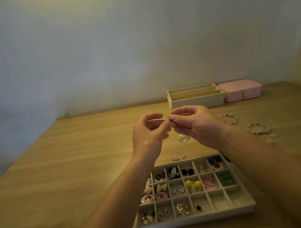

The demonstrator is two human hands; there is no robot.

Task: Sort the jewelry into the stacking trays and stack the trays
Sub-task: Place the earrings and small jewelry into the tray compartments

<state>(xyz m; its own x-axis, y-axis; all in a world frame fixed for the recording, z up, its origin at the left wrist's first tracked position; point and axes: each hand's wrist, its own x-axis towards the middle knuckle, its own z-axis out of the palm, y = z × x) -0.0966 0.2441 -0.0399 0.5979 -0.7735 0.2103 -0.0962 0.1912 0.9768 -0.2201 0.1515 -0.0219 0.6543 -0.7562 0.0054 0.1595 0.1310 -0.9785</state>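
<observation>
My left hand (pixel 149 133) and my right hand (pixel 195 124) are raised above the table, fingertips together, both pinching a tiny silver earring (pixel 169 118). Below them lies a grey compartment tray (pixel 198 219) holding several pairs of earrings; its two near right cells look bare. Loose silver pieces (pixel 184 138) and more small silver pieces (pixel 177 157) lie on the wood between tray and hands. Two beaded bracelets (pixel 229 119) (pixel 258 128) lie to the right. A cream tray stack with long slots (pixel 196 99) stands at the back.
A pink closed jewelry box (pixel 242 90) sits right of the cream trays against the wall. The wooden table (pixel 77 171) spreads wide to the left. A wall corner closes off the far right.
</observation>
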